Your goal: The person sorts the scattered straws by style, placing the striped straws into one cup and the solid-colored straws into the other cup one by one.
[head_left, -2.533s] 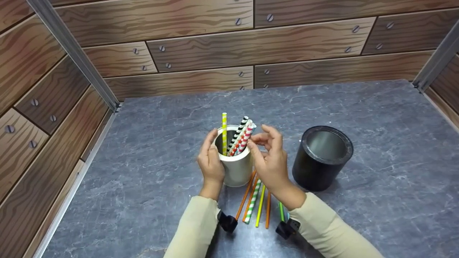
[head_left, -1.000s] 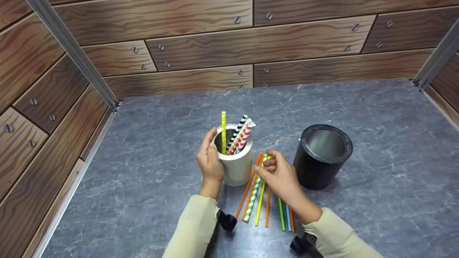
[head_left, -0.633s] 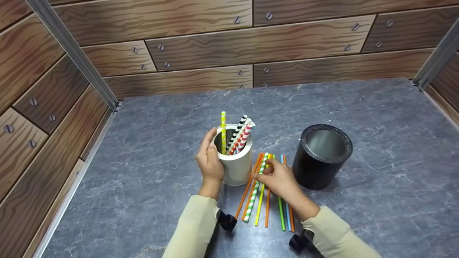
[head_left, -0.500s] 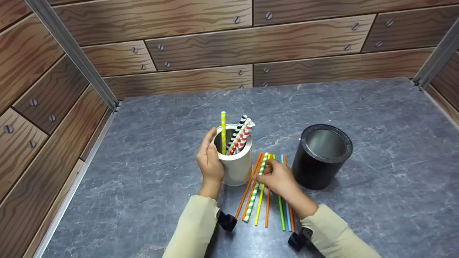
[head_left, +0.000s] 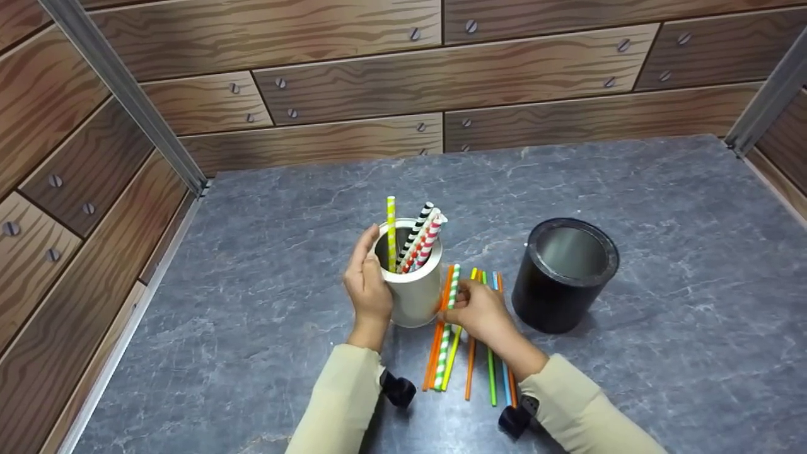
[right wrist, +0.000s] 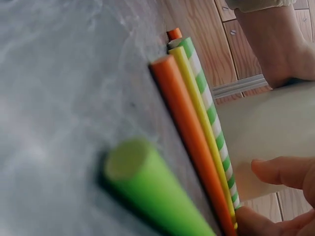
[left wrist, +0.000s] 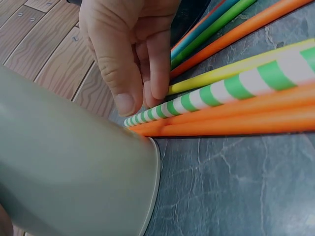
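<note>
My left hand [head_left: 369, 284] holds the side of a white cylindrical cup [head_left: 416, 302], with the thumb near its rim. Several striped paper straws [head_left: 413, 243] lean inside it: yellow, black, red and pink on white. My right hand [head_left: 482, 315] is low over a row of loose straws, its thumb and fingers either side of a green-and-white striped straw [head_left: 442, 359]. A fingertip touches that straw in the right wrist view, while the thumb [right wrist: 280, 169] stands apart. Two orange straws [left wrist: 236, 118] lie against the striped one, next to the cup's base.
Thinner yellow [head_left: 451, 369], orange [head_left: 470, 372], green [head_left: 492, 378] and blue straws [head_left: 506, 384] lie to the right on the grey marbled table [head_left: 284, 252]. A black cylindrical cup [head_left: 561, 296] stands right of my right hand. Wood-patterned panels [head_left: 353, 82] wall the back and left side.
My right hand has left the white cup's rim and come down to the loose straws. The green-striped straw and its neighbours have shifted slightly left. My left hand keeps its place on the cup.
</note>
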Tool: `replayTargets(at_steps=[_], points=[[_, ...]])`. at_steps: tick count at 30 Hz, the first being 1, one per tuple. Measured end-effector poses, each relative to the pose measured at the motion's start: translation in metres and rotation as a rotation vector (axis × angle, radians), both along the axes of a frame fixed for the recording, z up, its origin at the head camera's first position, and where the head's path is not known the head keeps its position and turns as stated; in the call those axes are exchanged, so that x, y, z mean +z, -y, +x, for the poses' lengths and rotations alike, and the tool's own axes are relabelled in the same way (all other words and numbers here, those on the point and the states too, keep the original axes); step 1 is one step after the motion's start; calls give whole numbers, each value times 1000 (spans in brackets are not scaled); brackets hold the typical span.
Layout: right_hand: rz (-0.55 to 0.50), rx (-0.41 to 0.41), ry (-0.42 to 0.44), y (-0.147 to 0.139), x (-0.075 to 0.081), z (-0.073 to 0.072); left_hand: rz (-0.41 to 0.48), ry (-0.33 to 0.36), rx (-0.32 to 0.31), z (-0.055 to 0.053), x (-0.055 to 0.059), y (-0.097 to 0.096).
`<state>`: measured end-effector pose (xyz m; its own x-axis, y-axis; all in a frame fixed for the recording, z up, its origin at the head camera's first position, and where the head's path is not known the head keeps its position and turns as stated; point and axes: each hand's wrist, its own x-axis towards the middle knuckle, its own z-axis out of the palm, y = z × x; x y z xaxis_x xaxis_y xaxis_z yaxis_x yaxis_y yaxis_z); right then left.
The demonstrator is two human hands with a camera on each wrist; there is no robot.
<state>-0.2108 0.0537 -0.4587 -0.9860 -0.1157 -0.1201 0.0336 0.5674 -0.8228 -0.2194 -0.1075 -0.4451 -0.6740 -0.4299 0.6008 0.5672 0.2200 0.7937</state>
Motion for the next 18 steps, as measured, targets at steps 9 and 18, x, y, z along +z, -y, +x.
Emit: replayTargets(at_steps=[9,18], points=[[-3,-18,-14,6,-4,-1,-11,3,-2,0,0,1],[183,82,-157,8,-2,1,-16,-9,7,0,1,1]])
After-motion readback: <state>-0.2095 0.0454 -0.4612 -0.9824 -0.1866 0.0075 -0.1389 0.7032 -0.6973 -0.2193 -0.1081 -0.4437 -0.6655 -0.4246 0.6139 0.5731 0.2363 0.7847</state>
